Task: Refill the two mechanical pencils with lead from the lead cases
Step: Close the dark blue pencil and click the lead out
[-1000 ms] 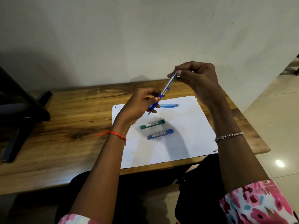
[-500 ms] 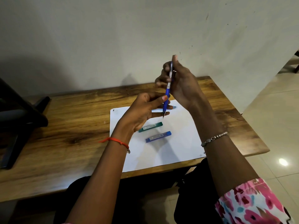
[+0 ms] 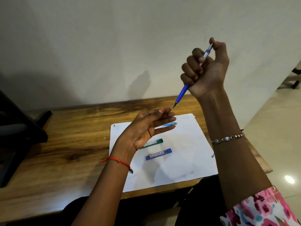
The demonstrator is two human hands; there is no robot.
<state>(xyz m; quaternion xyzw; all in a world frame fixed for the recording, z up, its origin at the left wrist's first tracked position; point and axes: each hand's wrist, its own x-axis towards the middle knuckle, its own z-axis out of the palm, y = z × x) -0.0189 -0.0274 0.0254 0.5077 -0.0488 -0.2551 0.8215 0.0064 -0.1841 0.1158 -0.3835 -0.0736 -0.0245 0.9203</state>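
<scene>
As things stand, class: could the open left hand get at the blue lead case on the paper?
Probably yes. The left hand is open and empty, held above the paper, and the blue lead case lies uncovered just nearer the person. Nothing sits between them.

A wooden worktop [image 3: 68,136] with dark grain streaks stands against a pale wall. A white sheet of paper [image 3: 187,152] lies on its right part, the near edge reaching the worktop's front edge. On the sheet rest a green lead case [image 3: 154,142] and, just nearer, a blue lead case [image 3: 158,154], roughly parallel and apart. Farther back on the sheet lies a light blue mechanical pencil [image 3: 169,124] (partly hidden). At the left edge sits a dark object [image 3: 19,136].
</scene>
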